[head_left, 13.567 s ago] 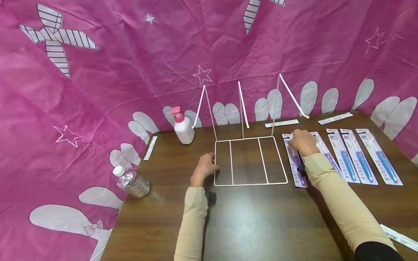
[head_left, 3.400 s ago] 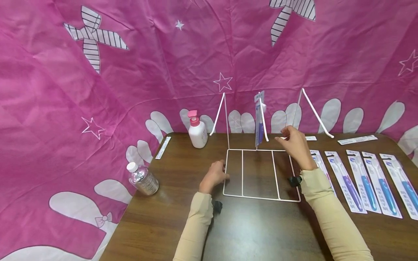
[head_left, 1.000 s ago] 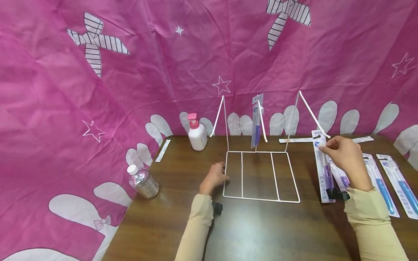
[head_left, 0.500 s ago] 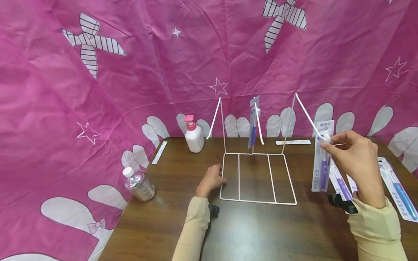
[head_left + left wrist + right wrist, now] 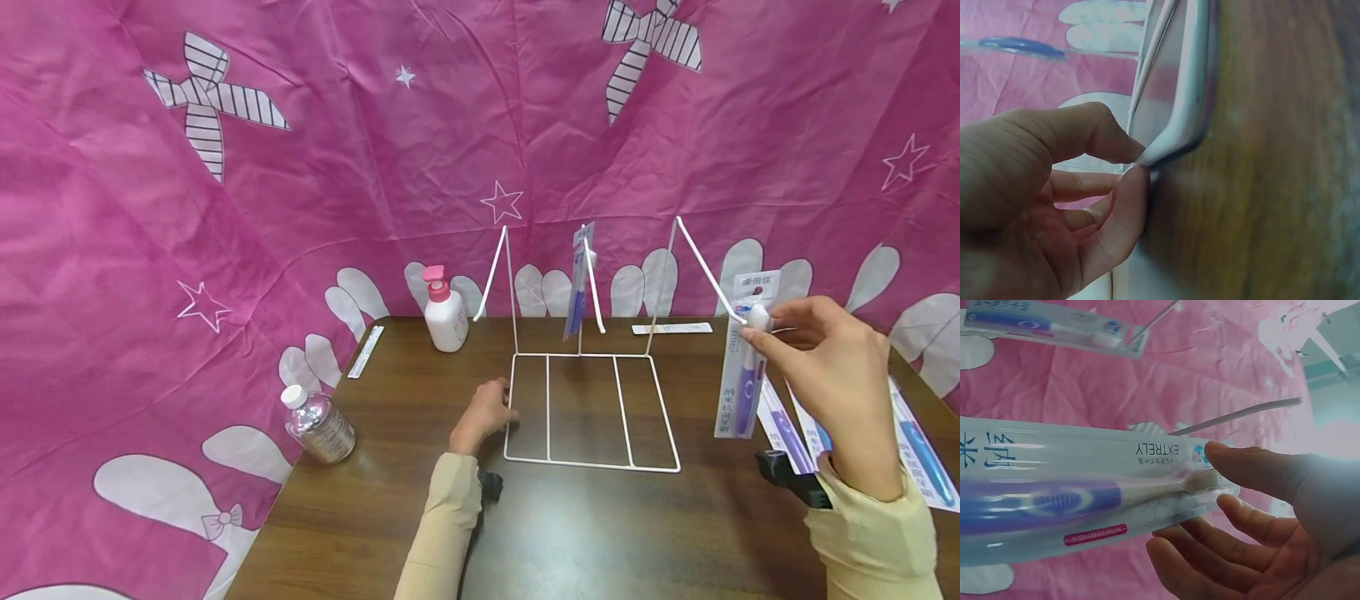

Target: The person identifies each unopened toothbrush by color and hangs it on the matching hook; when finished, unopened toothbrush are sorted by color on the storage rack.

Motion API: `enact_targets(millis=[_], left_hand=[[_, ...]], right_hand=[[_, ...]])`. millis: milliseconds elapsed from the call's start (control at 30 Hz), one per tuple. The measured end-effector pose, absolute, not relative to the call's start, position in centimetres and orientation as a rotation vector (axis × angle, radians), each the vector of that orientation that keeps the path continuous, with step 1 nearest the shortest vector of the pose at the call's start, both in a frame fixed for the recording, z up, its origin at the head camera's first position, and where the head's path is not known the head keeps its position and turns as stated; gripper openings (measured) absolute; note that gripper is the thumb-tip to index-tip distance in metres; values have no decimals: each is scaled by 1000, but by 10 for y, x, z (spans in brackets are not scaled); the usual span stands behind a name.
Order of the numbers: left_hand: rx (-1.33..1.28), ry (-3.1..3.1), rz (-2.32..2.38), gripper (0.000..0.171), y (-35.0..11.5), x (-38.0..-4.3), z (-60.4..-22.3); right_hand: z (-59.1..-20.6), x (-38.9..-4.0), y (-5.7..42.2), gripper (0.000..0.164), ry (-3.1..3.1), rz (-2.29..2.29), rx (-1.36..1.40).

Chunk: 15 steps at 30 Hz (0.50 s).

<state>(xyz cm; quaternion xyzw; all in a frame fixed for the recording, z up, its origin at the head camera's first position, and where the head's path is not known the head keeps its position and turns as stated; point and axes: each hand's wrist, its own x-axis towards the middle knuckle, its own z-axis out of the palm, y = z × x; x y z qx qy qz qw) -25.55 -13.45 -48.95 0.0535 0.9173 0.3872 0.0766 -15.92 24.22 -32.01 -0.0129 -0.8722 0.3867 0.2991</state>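
Upright in a clear and white blister pack, a purple toothbrush (image 5: 745,392) is pinched near its top by my right hand (image 5: 843,375). Its pack overlaps the tip of the right arm of a white wire rack (image 5: 592,465) in the head view. Another packaged purple toothbrush (image 5: 577,292) hangs from the rack's middle arm. My left hand (image 5: 482,414) grips the left side of the rack's base; the left wrist view shows thumb and finger pinching the white wire (image 5: 1188,81). The rack's left arm (image 5: 491,271) holds nothing.
Several packaged toothbrushes (image 5: 924,450) lie at the right, partly behind my right hand. A pink-topped pump bottle (image 5: 447,323) stands behind the rack's left side, and a clear bottle (image 5: 322,429) near the table's left edge. Thin white packets (image 5: 366,352) lie along the edges.
A purple toothbrush has come to hang on the middle arm. My right hand then lifted another from the table to the right arm's tip. The left hand stays on the rack.
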Motion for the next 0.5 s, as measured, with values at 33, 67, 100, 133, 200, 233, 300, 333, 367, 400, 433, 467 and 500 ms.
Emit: enact_targets(millis=[33, 67, 100, 133, 200, 233, 300, 333, 367, 400, 433, 467, 500], left_hand=[[165, 2748, 1163, 52, -134, -255, -490], [168, 2748, 1162, 53, -134, -255, -489], [171, 2747, 1164, 53, -134, -255, -489], [172, 2748, 1162, 54, -134, -255, -489], [170, 2748, 1160, 55, -134, -255, -489], [170, 2749, 1158, 55, -134, -255, -489], [171, 2749, 1158, 56, -135, -256, -489], [173, 2751, 1157, 56, -135, -256, -489], [176, 2752, 1155, 55, -135, -256, -490], [180, 2752, 1157, 55, -135, -256, -490], [180, 2752, 1158, 54, -135, -256, -490], [179, 2751, 1159, 54, -135, -257, -490], [180, 2752, 1160, 54, -135, -256, -490]], right_hand=[[-318, -156, 241, 38, -2307, 1021, -37], [-316, -153, 240, 38, -2294, 1020, -35], [-315, -150, 238, 38, -2279, 1023, -33], [-313, -147, 237, 38, -2266, 1031, -34], [-310, -140, 234, 39, -2241, 1028, -27], [-308, -137, 232, 41, -2228, 1035, -25], [-306, -131, 230, 44, -2202, 1054, -19], [-305, -129, 229, 45, -2185, 1070, -13], [-303, -126, 228, 45, -2167, 1089, -10], [-302, -123, 227, 46, -2149, 1102, -1], [-302, -120, 226, 46, -2130, 1116, 9], [-301, -118, 226, 46, -2111, 1129, 24], [-300, -115, 225, 46, -2089, 1147, 40]])
